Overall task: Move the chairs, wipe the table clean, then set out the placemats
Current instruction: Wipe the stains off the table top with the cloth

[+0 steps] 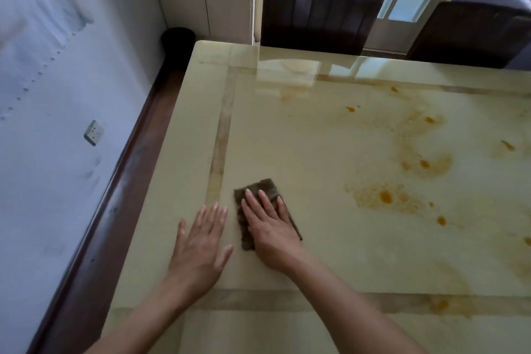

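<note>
On the near left part of the glossy cream tabletop (316, 152) with its tan inlaid border, not far from the corner: a folded dark brown wiping cloth (258, 188), lying flat and pinned under the right hand (271, 231). Fingers of this hand straight and a little apart, palm down, pressing on the cloth and not curling round it. Probably held so to spread the weight over the whole fold and to push it across the surface.

Just beside the cloth, on its left, the left hand (201, 244), flat on the bare tabletop with fingers straight and spread, gripping nothing. Cannot tell for sure whether the thumb touches the cloth edge. Likely placed there as a support while leaning over the table.

As for the cloth itself: matt, rough in texture, roughly rectangular, with the far end showing beyond the fingertips and the near left edge crumpled.

Further right and well apart from the cloth — orange-brown spots and smears (386, 197) scattered widely, some with a darker centre and a pale halo. Around the hands, noticeably fewer marks. Judging from this, wiping only begun at the corner, with most of the dirt not yet reached.

At the far edge, two dark brown padded chairs (321, 17). No placemats in view.
</note>
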Motion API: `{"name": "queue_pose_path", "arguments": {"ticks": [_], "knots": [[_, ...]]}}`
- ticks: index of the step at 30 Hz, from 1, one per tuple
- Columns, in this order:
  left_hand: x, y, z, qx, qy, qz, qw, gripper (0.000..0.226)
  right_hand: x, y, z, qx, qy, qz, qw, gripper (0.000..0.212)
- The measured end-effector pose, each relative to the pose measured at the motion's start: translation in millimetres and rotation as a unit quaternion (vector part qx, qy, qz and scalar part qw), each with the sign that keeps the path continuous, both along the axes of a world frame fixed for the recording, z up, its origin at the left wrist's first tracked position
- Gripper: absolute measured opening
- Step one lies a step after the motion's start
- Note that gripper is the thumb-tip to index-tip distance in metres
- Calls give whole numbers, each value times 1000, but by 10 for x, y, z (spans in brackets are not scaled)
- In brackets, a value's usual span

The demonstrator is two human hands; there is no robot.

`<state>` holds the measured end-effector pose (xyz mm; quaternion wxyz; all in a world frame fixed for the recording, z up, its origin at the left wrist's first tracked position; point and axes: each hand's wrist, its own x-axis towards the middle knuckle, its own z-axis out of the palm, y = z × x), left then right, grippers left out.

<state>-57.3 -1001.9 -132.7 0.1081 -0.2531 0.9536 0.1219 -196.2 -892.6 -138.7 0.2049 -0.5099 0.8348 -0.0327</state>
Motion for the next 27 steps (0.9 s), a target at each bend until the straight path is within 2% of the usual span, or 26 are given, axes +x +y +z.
{"name": "queue_pose_path", "arguments": {"ticks": [2, 5, 13, 19, 23, 27], "knots": [[-233, -206, 67, 28, 21, -9, 999, 82, -120, -99, -16, -11, -7, 6, 1000, 56], [-659, -510, 175, 54, -13, -22, 998, 86, -394, -219, -11, -11, -2, -18, 1000, 55], [-1296, -987, 158, 62, -72, -54, 994, 111, -1249, 214, -1, 13, 20, -233, 972, 54], [-1411, -1123, 68, 87, -120, -32, 988, 120, -1311, 254, -3, 27, 18, -334, 942, 56], [-1417, -1121, 68, 89, -124, -35, 988, 119, -1184, -86, 7, 27, 13, -320, 947, 57], [-1430, -1126, 48, 86, -124, -37, 988, 119, -1006, -596, 31, 15, 2, -209, 978, 56]]}}
